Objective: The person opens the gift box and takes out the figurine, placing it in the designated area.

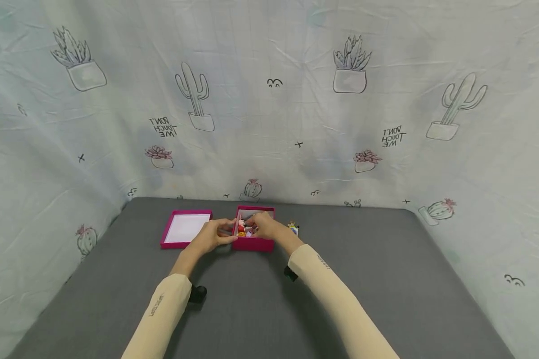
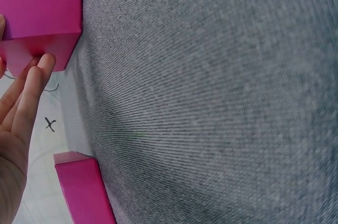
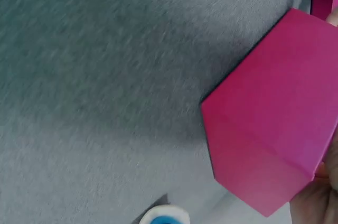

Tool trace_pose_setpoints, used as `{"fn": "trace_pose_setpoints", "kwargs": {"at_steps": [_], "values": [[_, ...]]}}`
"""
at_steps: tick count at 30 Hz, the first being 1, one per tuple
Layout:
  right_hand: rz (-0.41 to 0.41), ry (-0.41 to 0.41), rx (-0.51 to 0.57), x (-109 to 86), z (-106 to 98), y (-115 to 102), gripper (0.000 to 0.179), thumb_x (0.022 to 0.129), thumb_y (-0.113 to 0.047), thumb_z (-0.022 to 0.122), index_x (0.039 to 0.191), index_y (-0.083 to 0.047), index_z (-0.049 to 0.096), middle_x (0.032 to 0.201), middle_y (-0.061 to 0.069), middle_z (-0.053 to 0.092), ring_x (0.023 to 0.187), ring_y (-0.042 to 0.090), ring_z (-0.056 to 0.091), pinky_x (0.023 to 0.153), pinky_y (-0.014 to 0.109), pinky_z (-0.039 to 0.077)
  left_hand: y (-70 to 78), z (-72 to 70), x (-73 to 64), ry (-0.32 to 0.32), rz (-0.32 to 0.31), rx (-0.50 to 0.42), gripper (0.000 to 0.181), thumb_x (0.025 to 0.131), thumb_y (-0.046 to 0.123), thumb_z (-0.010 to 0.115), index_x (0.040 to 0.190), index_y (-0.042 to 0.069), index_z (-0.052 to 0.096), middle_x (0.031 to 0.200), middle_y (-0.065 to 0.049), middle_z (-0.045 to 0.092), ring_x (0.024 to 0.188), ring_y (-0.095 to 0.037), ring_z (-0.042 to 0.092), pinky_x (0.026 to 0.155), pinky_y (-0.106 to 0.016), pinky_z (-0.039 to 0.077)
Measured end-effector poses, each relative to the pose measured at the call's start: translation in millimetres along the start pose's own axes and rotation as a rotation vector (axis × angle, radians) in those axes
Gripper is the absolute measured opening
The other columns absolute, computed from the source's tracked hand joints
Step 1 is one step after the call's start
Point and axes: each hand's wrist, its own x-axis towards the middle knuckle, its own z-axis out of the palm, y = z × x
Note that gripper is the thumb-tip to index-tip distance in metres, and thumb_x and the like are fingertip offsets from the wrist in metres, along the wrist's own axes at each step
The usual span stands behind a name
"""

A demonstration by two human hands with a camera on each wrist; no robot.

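Observation:
An open magenta box (image 1: 253,244) stands near the back of the table, with several small colourful toy figurines (image 1: 241,229) inside. My left hand (image 1: 211,235) touches the box's left side. In the left wrist view its fingers (image 2: 33,89) lie fairly straight against that wall, the thumb near the corner. My right hand (image 1: 264,225) reaches down into the box among the figurines. Its fingertips are hidden there, so whether it pinches a figurine does not show. The right wrist view shows mostly the box's outer walls (image 3: 269,108), with part of the hand behind them.
Left of the box lies its magenta lid (image 1: 186,228), white inside facing up. Another small figurine (image 1: 294,228) stands just right of the box; its round white and blue base (image 3: 165,217) shows in the right wrist view. A printed curtain (image 1: 269,114) hangs behind the grey table (image 1: 251,309).

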Motion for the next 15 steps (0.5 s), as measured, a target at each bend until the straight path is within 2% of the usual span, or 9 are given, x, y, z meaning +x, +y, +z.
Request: {"fn": "trace_pose_setpoints", "kwargs": {"at_steps": [7,15], "values": [[-0.008,-0.044,-0.020,1.5,2.8,-0.5,0.028,0.085,-0.002,0.071,0.113,0.004,0.068,0.101,0.012,0.071,0.089,0.019,0.068,0.078,0.025,0.055,-3.2,3.0,-1.2,0.001,0.015,0.014,0.052,0.084,0.010,0.075,0.130,-0.002,0.057,0.115,-0.023,0.064,0.096,-0.032,0.067,0.079,-0.040,0.057],[0.011,-0.098,-0.038,5.1,-0.5,-4.6,0.026,0.087,-0.001,0.069,0.112,0.003,0.069,0.102,0.011,0.070,0.092,0.020,0.067,0.080,0.026,0.055,-4.8,1.7,-2.3,0.011,0.021,0.019,0.053,0.084,0.012,0.075,0.131,-0.004,0.056,0.115,-0.023,0.064,0.096,-0.032,0.067,0.079,-0.041,0.057]]}}
